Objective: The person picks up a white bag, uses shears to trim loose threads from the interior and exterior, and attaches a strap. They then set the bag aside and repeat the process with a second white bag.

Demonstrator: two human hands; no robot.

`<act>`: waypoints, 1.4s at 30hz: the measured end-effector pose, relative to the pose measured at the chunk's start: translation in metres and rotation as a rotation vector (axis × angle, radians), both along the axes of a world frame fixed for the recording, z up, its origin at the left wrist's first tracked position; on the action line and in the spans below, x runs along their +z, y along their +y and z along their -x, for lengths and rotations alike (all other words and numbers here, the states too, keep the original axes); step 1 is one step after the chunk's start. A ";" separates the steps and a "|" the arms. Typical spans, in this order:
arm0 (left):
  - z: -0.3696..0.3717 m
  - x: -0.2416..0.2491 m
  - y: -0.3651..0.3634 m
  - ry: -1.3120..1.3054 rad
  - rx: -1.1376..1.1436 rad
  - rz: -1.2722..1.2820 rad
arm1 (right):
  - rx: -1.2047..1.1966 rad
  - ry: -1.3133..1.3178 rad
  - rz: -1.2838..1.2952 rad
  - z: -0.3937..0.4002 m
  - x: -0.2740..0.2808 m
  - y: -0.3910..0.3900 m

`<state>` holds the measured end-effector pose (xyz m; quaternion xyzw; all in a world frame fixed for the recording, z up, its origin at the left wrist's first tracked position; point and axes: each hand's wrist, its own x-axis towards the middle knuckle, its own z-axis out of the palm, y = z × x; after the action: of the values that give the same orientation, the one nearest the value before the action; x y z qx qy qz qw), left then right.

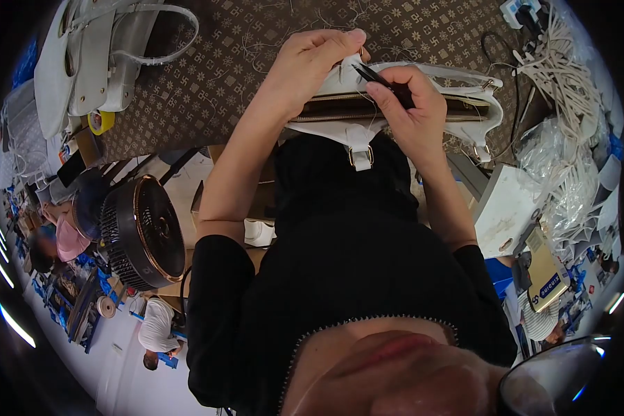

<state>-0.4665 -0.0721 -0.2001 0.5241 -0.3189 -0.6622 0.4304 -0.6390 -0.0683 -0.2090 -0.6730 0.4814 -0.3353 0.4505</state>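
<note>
A white handbag (326,130) lies on the patterned table in front of me, its zipped opening facing up and gold-coloured rings on its strap tabs. My left hand (319,62) pinches a white strap tab (351,78) at the bag's far side, fingers closed on it. In my right hand (417,107) is a pair of black thread snips (376,75), its pointed tips directed left, close to that tab. A loose thread hangs near the tips. The near strap tab (359,147) with its ring hangs over the table's front edge.
More white bags (93,62) and yellow tape (101,123) are at the left. Loose threads lie across the patterned tablecloth (222,76). A black fan (145,232) stands below left. Bundled white cords (565,76) and plastic wrap are at the right. Other people sit in the background.
</note>
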 end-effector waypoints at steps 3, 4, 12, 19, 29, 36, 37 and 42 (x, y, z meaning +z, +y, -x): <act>-0.001 -0.002 0.001 -0.018 -0.027 -0.009 | -0.022 0.049 0.068 -0.003 0.005 0.001; 0.000 -0.002 0.001 -0.027 -0.026 -0.002 | -0.038 0.095 0.106 -0.004 0.008 0.001; 0.002 -0.003 0.003 0.062 0.016 0.010 | -0.002 0.267 0.116 -0.006 0.017 -0.008; 0.001 -0.006 0.002 0.046 0.005 -0.021 | 0.023 0.248 0.124 -0.007 0.011 -0.011; -0.002 -0.010 0.000 -0.023 0.026 0.012 | 0.028 -0.400 -0.042 0.037 0.061 0.005; -0.035 0.015 0.000 -0.247 0.006 -0.063 | -0.491 -0.095 -0.016 0.092 0.057 -0.013; -0.040 0.015 0.002 -0.267 0.001 -0.088 | -0.477 -0.049 -0.119 0.091 0.045 -0.013; -0.022 0.029 0.015 -0.795 0.071 0.284 | -0.317 -0.015 -0.048 0.083 0.007 -0.010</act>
<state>-0.4443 -0.0567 -0.1709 0.6848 -0.5298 -0.3427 0.3646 -0.7217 -0.0783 -0.2019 -0.5750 0.5862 -0.3955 0.4115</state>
